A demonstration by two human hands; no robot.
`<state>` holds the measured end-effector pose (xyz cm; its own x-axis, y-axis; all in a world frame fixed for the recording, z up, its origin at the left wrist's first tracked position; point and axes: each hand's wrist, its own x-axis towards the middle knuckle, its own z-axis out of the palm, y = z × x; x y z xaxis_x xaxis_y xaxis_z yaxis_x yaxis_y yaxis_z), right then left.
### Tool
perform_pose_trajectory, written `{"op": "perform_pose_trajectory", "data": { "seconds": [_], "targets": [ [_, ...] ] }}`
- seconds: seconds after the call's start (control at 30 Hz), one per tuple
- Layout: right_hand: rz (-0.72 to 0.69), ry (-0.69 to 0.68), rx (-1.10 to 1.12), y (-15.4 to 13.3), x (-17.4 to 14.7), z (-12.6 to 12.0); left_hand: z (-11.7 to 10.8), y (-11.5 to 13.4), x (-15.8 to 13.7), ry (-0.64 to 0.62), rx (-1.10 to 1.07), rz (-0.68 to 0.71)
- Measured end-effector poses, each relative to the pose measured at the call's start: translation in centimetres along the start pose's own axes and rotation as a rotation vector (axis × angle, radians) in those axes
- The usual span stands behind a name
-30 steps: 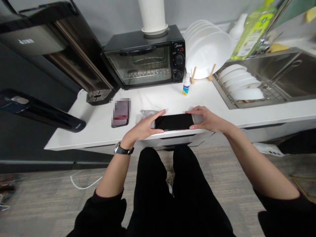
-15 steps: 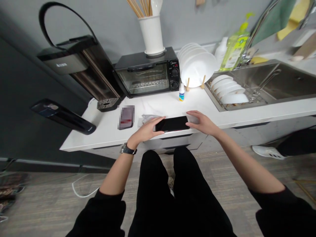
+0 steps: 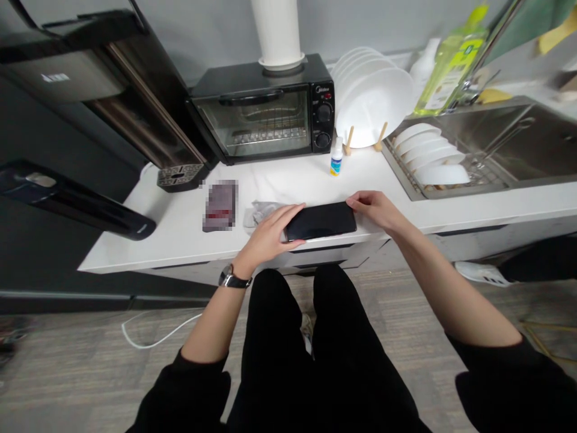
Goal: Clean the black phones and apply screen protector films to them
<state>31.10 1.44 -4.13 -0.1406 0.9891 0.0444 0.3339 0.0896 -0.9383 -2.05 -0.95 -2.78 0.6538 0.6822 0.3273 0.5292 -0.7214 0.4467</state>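
A black smartphone (image 3: pixel 321 221) lies screen up near the front edge of the white counter. My left hand (image 3: pixel 271 232) holds its left end, thumb on the near edge and fingers along the far edge. At the far right corner, my right hand (image 3: pixel 375 208) is closed in a pinch on the phone; the fine detail between those fingertips is too small to see. Crumpled clear plastic (image 3: pixel 259 213) rests just beyond my left hand. Farther left lies a dark, blurred-out flat object (image 3: pixel 220 205). Behind the phone stands a small spray bottle (image 3: pixel 336 159) with a blue and yellow label.
A toaster oven (image 3: pixel 256 123) stands at the back, beside a tall dark dispenser machine (image 3: pixel 148 114). White plates (image 3: pixel 374 108) fill a wooden rack. To the right is a steel sink (image 3: pixel 514 144) with several bowls (image 3: pixel 442 174). A person's shoe (image 3: pixel 480 272) is on the floor.
My right hand has gone from open fingers around the phone's right end to a pinch at its far corner. My left hand keeps its hold. The view has moved closer to the counter.
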Motion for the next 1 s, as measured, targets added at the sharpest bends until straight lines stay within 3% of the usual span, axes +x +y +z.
{"op": "perform_pose_trajectory", "data": {
  "seconds": [0.3, 0.5, 0.6, 0.7, 0.83, 1.0],
  "targets": [
    [0.03, 0.036, 0.069, -0.2, 0.0, 0.3, 0.1, -0.3, 0.1, -0.018, -0.034, -0.021],
    [-0.069, 0.113, -0.138, 0.1, -0.7, 1.1, 0.0, -0.5, 0.1, -0.01, -0.004, -0.029],
    [-0.153, 0.166, -0.23, 0.3, -1.5, 0.9, -0.6, -0.8, -0.5, 0.065, 0.084, -0.072],
    [-0.294, 0.082, -0.28, 0.4, -2.4, 0.3, -1.2, -1.8, -1.6, 0.139, 0.17, -0.197],
    [-0.398, -0.075, -0.4, 0.6, -2.9, -0.1, -2.1, -2.6, -3.0, 0.089, 0.161, -0.271],
    [-0.423, -0.072, -0.438, 0.9, -2.8, 0.3, -2.5, -0.7, -3.5, 0.255, 0.119, -0.443]
  ]
}}
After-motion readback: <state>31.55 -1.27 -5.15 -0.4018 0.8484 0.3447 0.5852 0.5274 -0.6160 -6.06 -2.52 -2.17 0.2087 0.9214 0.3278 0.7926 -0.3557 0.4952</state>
